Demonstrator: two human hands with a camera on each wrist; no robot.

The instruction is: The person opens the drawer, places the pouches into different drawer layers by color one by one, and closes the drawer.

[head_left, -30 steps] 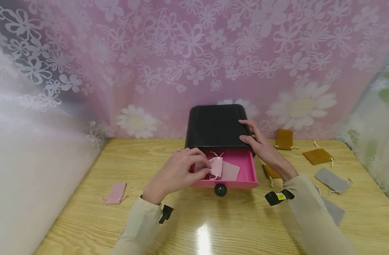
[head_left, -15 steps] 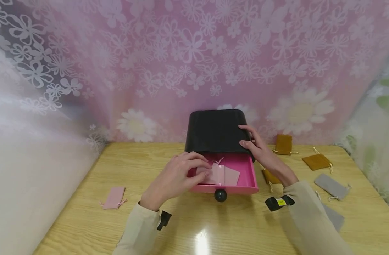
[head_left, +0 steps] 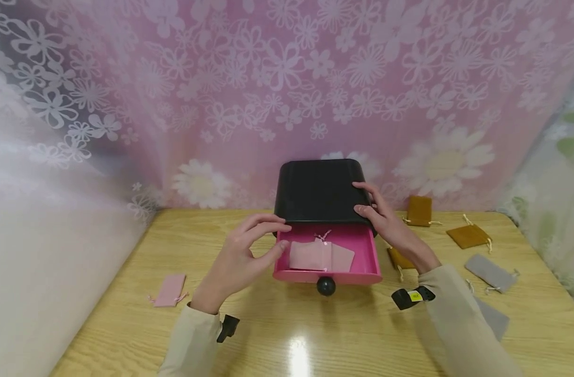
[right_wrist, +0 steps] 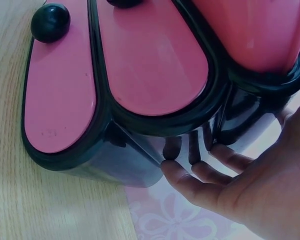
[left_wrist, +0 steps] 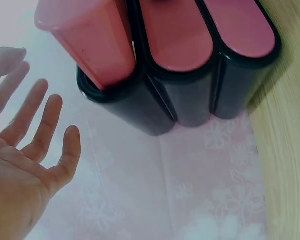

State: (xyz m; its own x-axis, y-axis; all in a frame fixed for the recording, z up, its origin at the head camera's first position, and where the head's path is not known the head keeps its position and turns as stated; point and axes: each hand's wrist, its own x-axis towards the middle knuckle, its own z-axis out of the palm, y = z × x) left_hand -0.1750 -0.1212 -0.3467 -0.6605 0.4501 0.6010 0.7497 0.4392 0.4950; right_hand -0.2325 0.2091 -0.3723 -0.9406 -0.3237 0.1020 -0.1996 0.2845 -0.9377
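A black drawer cabinet (head_left: 322,191) stands at the back of the table, its pink top drawer (head_left: 363,251) pulled out with a black knob (head_left: 326,286) in front. Pink drawstring pouches (head_left: 310,255) lie overlapping inside the drawer; their exact number is unclear. Beside the drawer's left wall is my left hand (head_left: 242,256), fingers spread and holding nothing; the left wrist view shows its fingers (left_wrist: 50,120) apart from the cabinet. My right hand (head_left: 385,220) rests on the cabinet's right side, thumb and a finger over its top edge, other fingers (right_wrist: 210,175) against the side wall.
One pink pouch (head_left: 170,290) lies on the table (head_left: 268,335) at left. At right lie brown pouches (head_left: 468,235) and grey pouches (head_left: 491,272). Two lower pink drawers (right_wrist: 155,60) are shut. A flowered curtain (head_left: 249,104) hangs behind.
My left hand has let go of a pink pouch and moved left, out of the drawer. That pouch now lies flat among the others. My right hand has stayed on the cabinet.
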